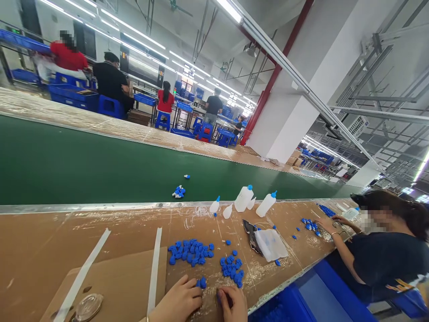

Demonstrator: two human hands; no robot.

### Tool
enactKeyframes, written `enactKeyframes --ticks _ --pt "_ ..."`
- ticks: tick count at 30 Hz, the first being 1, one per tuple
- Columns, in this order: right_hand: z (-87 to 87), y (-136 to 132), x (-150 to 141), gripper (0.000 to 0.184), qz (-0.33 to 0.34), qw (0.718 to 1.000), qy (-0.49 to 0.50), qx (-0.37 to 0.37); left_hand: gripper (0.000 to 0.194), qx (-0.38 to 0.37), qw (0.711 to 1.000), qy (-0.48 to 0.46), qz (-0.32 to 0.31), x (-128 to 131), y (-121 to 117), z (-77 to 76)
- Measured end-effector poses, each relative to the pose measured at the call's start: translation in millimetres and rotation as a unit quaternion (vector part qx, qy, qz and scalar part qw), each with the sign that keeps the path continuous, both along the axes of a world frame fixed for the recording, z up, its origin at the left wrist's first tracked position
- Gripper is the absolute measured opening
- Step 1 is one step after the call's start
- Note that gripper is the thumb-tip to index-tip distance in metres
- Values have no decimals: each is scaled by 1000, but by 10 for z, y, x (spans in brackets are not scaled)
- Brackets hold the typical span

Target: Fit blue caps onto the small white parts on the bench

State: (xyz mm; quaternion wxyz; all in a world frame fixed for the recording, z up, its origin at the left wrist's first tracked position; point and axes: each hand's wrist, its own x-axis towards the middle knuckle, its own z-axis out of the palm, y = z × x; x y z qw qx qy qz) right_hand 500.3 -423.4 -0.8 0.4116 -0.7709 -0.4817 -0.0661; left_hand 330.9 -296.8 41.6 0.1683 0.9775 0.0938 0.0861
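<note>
Lighting: bright and even, from long fluorescent tube lights (140,42) across the ceiling, with soft glare on the green conveyor belt (134,170) toward the right. Shadows: faint and soft. Distortion: strong wide-angle bending toward both upper corners, with the seated worker in red (69,56) at upper left slightly blurred

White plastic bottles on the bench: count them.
6. Five are grouped on the bench: blue-tipped bottles, untipped bottles. One more bottle is by a co-worker's hand. Others may be hidden.
</note>
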Motion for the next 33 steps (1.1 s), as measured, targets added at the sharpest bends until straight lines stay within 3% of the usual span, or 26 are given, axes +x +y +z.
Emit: enactKeyframes --ticks 5,10,16,20,25,31,33 --pt "-3 38 15 52 0 1000 18 13 9 -3 999 -40 -12 -40 33 27" --pt "15 -47 33 26 58 997 24 43 13 -20 997 -78 1 -97 -39 57" --pt "137 -86 34 55 140 989 9 41 26 -44 995 -93 -5 -187 -120 147" --pt "174 -15 63 46 177 984 14 15 30 -68 994 -87 -4 -296 -46 303" --pt "127 11 89 28 155 988 18 -2 30 -95 993 -63 30 -396 76 434" --pt "24 16 -148 12 109 994 11 -13 33 -136 988 -38 57 -377 68 430" --pt "28 4 -160 15 102 995 10 -7 33 -145 987 -34 56 -369 54 417"
